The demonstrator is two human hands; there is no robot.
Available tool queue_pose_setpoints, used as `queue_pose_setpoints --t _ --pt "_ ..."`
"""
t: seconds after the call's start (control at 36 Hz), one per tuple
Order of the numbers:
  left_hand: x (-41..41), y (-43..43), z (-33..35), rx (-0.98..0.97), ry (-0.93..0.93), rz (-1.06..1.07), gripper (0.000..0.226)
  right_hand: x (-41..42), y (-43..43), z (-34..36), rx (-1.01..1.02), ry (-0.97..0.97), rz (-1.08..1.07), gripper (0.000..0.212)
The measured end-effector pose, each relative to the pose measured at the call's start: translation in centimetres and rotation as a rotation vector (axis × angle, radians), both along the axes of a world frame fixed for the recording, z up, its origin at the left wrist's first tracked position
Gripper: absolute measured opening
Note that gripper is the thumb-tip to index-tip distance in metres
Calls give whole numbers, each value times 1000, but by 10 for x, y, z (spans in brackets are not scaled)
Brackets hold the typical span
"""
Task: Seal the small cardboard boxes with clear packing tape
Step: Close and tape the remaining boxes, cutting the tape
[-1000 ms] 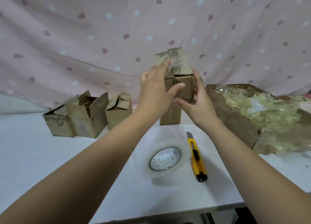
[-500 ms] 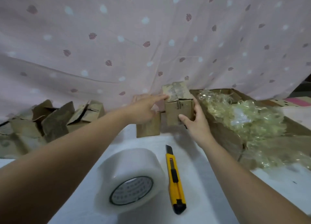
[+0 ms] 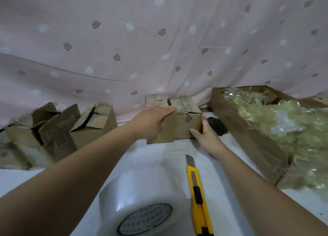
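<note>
Cardboard carton [image 3: 248, 138]: crumpled clear plastic [image 3: 284, 129] | small taped box [image 3: 188, 124]: closed

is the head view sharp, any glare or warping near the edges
Head view: dim, flat light; the tape roll bulges with wide-angle warp at bottom; the plastic wrap glints and smears at right; the taped box mid-frame looks fairly sharp.

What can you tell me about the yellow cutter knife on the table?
The yellow plastic utility knife lies flat on the white table, untouched. Its grey metal blade sticks out, pointing toward the taped brown cardboard boxes. A black slider sits on the handle. The clear tape roll lies just left of it.
</note>
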State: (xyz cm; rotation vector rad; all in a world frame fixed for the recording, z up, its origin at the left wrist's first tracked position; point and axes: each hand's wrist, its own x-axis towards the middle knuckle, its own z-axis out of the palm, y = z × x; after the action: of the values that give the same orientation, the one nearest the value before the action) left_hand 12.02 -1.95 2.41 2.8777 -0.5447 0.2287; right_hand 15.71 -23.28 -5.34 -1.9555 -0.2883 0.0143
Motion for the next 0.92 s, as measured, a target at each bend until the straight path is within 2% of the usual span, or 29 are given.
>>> queue_pose_setpoints --t 0.08,0.17,0.28,0.36,0.5,0.58,0.67,0.72,0.78,0.83,0.92 --pt "-1 -2 -6 37 -42 23 67 6 1 -2 4 37 -16 66" --pt "-3 -1 -9 -46 -59 64 63 8 3 -3 12 49 -36 66" --pt "-4 0 -7 -90 -24 57 64 4 5 -7 -122 -14 -88 65" --pt "-4 2 -3 -148 -14 87 66 0 5 -9 -157 -50 -127 73" --pt "-12 5 0 -104 -82 49 65 -10 3 -7 21 -133 -231 77" --pt "-26 2 6 -220 -177 122 65 -21 3 -3 140 -183 -327 67" --pt "-46 4 14 -359 -329 178 47 -34 7 7 182 -289 -404 50" --pt "-58 13 16 -317 -407 258 35 -45 14 24 222 -330 -379 40" --pt "-66 27 15 -220 -440 411 34 -57 25 46 221 -365 -298 34" --pt "-71 42 12 -116 -399 583 42 -72 39 71 196 -377 -160 32" --pt "-77 61 4 50 -241 768 62 -97 65 105 61 -336 85 27"
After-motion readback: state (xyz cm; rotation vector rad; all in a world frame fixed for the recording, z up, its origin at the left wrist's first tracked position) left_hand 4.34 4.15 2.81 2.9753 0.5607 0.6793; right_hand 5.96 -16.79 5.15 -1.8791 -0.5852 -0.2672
